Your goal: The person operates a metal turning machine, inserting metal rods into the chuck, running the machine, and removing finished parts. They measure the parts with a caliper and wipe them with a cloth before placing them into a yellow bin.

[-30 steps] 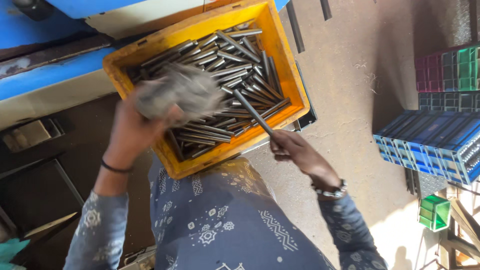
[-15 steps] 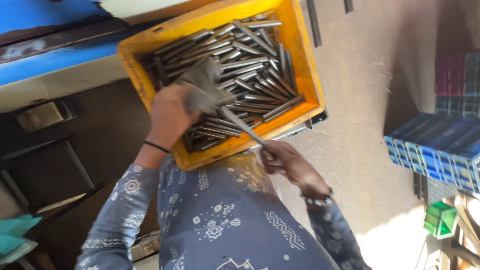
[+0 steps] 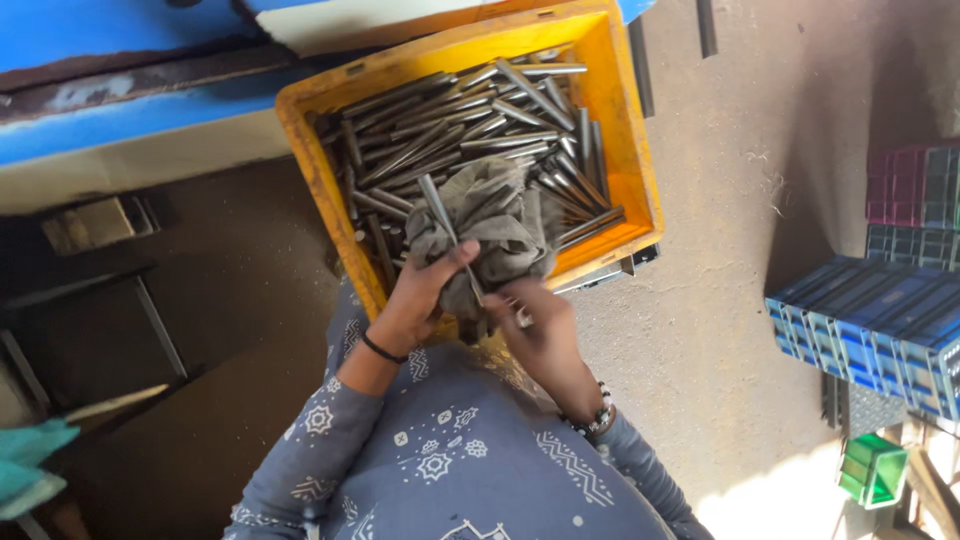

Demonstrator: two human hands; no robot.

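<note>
A: Head view first, the 2 hands. Where are they?

B: Close together over the near edge of the yellow crate point(image 3: 628, 150). The left hand point(image 3: 425, 295) is clamped on a grey rag point(image 3: 490, 225) bunched around a metal rod point(image 3: 440, 215). The right hand point(image 3: 535, 335) grips the rod's lower end.

A: Any change from 1 second ago?

B: Yes. The hands were apart then, rag lifted over the crate, rod held out alone. Now the rod sits inside the rag, so I judge the wiping is under way.

A: And around them?

B: The crate is full of loose rods point(image 3: 470, 125); blue bins point(image 3: 880, 330) stand well apart.
</note>
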